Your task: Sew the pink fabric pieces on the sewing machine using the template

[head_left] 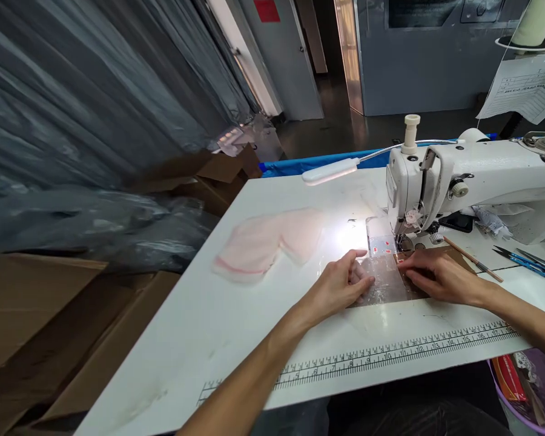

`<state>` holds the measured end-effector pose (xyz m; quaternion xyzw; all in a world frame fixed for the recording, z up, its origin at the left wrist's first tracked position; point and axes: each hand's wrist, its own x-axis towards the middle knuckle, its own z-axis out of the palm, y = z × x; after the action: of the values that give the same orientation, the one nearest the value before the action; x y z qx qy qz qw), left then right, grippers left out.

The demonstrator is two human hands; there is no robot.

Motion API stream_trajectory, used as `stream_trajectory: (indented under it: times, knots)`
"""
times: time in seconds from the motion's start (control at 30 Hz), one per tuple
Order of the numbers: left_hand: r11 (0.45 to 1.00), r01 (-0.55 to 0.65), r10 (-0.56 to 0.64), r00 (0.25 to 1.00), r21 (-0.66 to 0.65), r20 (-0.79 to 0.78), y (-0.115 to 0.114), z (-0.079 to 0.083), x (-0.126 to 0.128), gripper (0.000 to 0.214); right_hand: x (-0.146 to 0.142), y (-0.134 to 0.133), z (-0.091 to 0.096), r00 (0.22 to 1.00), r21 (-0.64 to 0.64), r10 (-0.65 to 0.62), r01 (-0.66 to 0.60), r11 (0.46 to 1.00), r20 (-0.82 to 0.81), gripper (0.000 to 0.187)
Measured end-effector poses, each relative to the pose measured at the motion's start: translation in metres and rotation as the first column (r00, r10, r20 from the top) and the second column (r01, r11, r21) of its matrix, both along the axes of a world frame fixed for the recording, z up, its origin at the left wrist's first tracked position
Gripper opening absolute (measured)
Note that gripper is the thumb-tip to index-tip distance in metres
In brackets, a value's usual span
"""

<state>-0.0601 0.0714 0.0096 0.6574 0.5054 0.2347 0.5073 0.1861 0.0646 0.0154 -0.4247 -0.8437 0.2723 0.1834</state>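
Observation:
A white sewing machine (495,172) stands on the right of the white table, its presser foot (400,242) over the needle plate. My left hand (338,283) rests just left of the plate, thumb and forefinger apart, at the edge of a clear plastic sheet (384,281). Just in front of the presser foot, my right hand (440,275) has its fingertips pinched together low over the bed; what they hold is too small to make out. Small red marks (387,244) show on the plate. Two joined, pale pink sheer fabric pieces (258,239) lie flat to the left.
A lit lamp (331,171) reaches over the table. Blue-handled snips (529,264) and a thin wooden stick (475,259) lie right of my right hand. A printed ruler (390,358) runs along the front edge. Cardboard boxes (95,339) stand at left, a purple bin (542,369) below right.

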Motion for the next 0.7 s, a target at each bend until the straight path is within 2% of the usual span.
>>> stream_trajectory:
  times: [0.07, 0.13, 0.23, 0.4, 0.57, 0.7]
  knots:
    - [0.997, -0.043, 0.044, 0.999, 0.063, -0.003, 0.0, -0.005, 0.003, 0.049, 0.005, 0.0, -0.008, 0.988, 0.147, 0.093, -0.112, 0.983, 0.126, 0.034]
    - [0.987, -0.087, 0.089, 0.996, 0.133, -0.005, 0.001, -0.009, 0.005, 0.05, 0.006, 0.002, -0.013, 0.97, 0.237, 0.095, -0.149, 0.96, 0.223, 0.036]
    - [0.97, -0.141, 0.147, 0.989, 0.2, -0.014, 0.002, -0.009, 0.007, 0.055, 0.007, 0.009, -0.014, 0.96, 0.265, 0.081, -0.154, 0.952, 0.267, 0.035]
    - [0.976, -0.18, 0.19, 0.979, 0.121, -0.075, 0.005, 0.0, 0.006, 0.066, 0.01, 0.014, -0.014, 0.976, 0.222, 0.081, -0.126, 0.967, 0.2, 0.033]
    - [0.98, -0.199, 0.199, 0.98, 0.011, -0.022, 0.01, 0.004, 0.003, 0.062, 0.018, 0.015, -0.024, 0.996, 0.199, 0.09, -0.093, 0.975, 0.022, 0.035]
    - [0.976, -0.216, 0.216, 0.976, -0.025, 0.013, 0.012, 0.003, 0.002, 0.062, 0.023, 0.017, -0.03, 0.989, 0.211, 0.136, -0.121, 0.97, -0.062, 0.033]
